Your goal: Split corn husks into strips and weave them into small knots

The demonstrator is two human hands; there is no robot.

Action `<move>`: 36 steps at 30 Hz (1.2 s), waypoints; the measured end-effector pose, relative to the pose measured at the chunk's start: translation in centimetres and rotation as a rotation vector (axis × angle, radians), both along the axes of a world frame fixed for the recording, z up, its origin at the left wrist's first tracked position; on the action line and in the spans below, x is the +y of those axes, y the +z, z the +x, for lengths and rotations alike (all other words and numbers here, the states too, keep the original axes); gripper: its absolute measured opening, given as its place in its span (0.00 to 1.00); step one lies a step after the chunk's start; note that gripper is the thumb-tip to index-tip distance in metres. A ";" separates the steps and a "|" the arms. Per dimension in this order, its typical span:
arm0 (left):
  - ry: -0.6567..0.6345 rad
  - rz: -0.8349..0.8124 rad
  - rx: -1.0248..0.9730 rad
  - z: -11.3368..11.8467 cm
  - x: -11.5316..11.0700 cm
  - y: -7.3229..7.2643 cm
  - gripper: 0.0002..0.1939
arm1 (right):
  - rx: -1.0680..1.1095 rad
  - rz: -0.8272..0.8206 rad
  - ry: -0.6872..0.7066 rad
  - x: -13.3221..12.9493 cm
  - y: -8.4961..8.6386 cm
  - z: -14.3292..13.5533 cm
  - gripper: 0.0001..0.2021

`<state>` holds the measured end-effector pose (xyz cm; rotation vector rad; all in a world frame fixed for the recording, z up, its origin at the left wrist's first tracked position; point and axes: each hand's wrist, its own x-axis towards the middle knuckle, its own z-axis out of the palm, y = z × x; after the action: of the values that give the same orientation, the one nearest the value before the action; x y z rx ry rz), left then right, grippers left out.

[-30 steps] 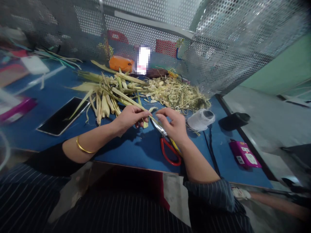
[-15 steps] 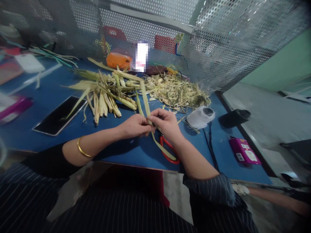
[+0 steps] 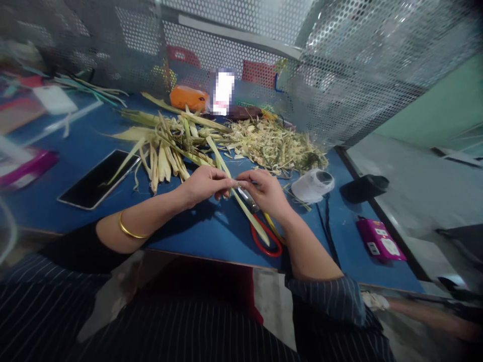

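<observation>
Your two hands pinch one leaf strip above the blue worktop (image 3: 211,236).
Left hand (image 3: 204,185) and right hand (image 3: 266,191) grip the leaf strip (image 3: 241,203) over one pair of scissors (image 3: 264,231); one phone (image 3: 96,178) and one thread spool (image 3: 311,185) lie nearby.

The scissors (image 3: 260,226) lie partly hidden, perhaps blades, beneath the right hand (image 3: 268,192).

A long pale-green leaf strip (image 3: 241,201), pinched at its middle between my fingertips, slants diagonally above the blue table.
</observation>
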<state>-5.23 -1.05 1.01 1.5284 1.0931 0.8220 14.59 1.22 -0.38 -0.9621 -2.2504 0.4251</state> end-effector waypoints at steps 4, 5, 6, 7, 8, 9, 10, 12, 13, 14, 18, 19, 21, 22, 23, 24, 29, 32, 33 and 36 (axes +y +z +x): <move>0.046 -0.050 -0.064 -0.1 0.2 -0.3 0.15 | -0.001 0.141 -0.042 -0.1 -0.1 0.0 0.08; 0.065 -0.051 -0.074 -0.1 0.2 -0.3 0.15 | 0.001 0.193 -0.084 -0.3 -0.1 -0.1 0.07; 0.088 -0.047 -0.087 -0.1 0.2 -0.4 0.15 | 0.012 0.251 -0.135 -0.5 0.0 -0.2 0.07; 0.115 -0.041 -0.107 -0.1 0.3 -0.5 0.15 | 0.037 0.308 -0.189 -0.7 0.2 -0.2 0.08; 0.142 -0.039 -0.137 -0.1 0.3 -0.5 0.15 | 0.073 0.354 -0.240 -0.9 0.3 -0.2 0.10; 0.160 -0.043 -0.180 -0.1 0.4 -0.5 0.15 | 0.113 0.381 -0.279 -1.1 0.5 -0.3 0.10; 0.171 -0.055 -0.231 -0.1 0.4 -0.6 0.14 | 0.146 0.382 -0.304 -1.2 0.6 -0.3 0.09; 0.166 -0.088 -0.326 0.0 0.5 -0.6 0.12 | 0.170 0.321 -0.316 -1.4 0.7 -0.3 0.08; 0.156 -0.107 -0.364 0.0 0.5 -0.7 0.11 | 0.152 0.277 -0.309 -1.4 0.6 -0.4 0.09; 0.146 -0.127 -0.393 0.0 0.5 -0.7 0.10 | 0.121 0.233 -0.296 -1.4 0.5 -0.5 0.09; 0.148 -0.220 -0.478 0.2 0.4 -0.6 0.09 | 0.009 0.156 -0.229 -1.3 -0.1 -0.9 0.08; 0.158 -0.249 -0.497 0.1 0.4 -0.6 0.09 | 0.001 0.149 -0.223 -1.3 -0.2 -0.9 0.08; 0.180 -0.301 -0.520 0.1 0.5 -0.4 0.08 | -0.005 0.137 -0.223 -1.4 -0.3 -1.0 0.07; 0.188 -0.318 -0.528 0.0 0.5 -0.4 0.08 | -0.002 0.137 -0.225 -1.4 -0.3 -1.0 0.08; 0.193 -0.324 -0.531 0.0 0.5 -0.3 0.08 | 0.002 0.141 -0.222 -1.5 -0.2 -1.0 0.08; 0.198 -0.320 -0.529 0.0 0.5 -0.3 0.09 | 0.011 0.142 -0.213 -1.6 -0.2 -1.1 0.08; 0.237 -0.239 -0.530 0.4 0.2 -0.3 0.12 | 0.148 0.048 -0.138 -1.9 0.0 -1.4 0.08; 0.211 -0.215 -0.567 0.7 -0.2 0.0 0.11 | 0.227 0.064 -0.151 -2.0 -0.1 -1.7 0.07; 0.191 -0.212 -0.571 0.8 -0.3 0.1 0.11 | 0.244 0.079 -0.162 -2.0 -0.1 -1.7 0.07; 0.147 -0.210 -0.559 0.8 -0.6 0.3 0.12 | 0.289 0.093 -0.188 -2.0 -0.2 -1.7 0.07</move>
<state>-4.43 -1.62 1.26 0.9645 0.8445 1.1138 12.91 -0.77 -0.56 -0.9856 -1.8859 0.3484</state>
